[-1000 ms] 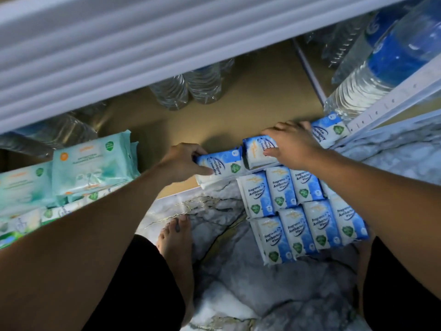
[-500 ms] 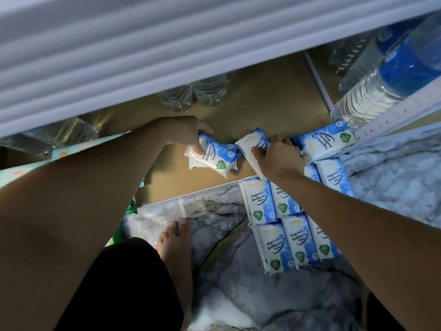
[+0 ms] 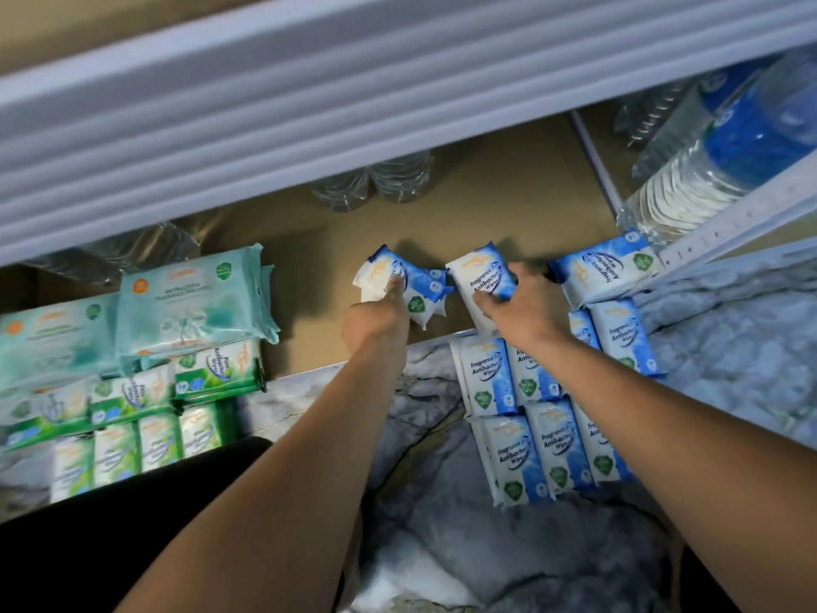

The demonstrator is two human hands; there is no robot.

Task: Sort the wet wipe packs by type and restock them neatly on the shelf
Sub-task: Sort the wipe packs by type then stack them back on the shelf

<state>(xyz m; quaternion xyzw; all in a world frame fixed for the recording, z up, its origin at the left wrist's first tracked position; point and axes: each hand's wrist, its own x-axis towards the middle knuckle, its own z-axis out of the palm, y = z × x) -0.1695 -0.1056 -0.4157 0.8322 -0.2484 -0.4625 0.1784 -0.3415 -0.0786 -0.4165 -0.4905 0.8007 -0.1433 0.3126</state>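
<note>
On the brown bottom shelf (image 3: 499, 201), my left hand (image 3: 380, 318) grips a small stack of blue-and-white wipe packs (image 3: 404, 283). My right hand (image 3: 521, 311) grips another blue pack (image 3: 482, 276) just to the right of it. A third blue pack (image 3: 603, 269) lies flat at the shelf's right end. Several more blue packs (image 3: 544, 418) lie in rows on the marble floor below my right arm. At the left, large teal packs (image 3: 194, 298) sit on the shelf, with green pine packs (image 3: 146, 409) in front of them.
Clear water bottles (image 3: 376, 181) stand at the back of the shelf, and a big blue-labelled bottle (image 3: 725, 157) fills the right bay. A white shelf edge (image 3: 309, 86) overhangs above. My dark-clad knees frame the marble floor (image 3: 464, 559).
Both hands have carried their blue packs from the floor's edge deeper onto the shelf. My left arm has shifted, uncovering the teal and green packs.
</note>
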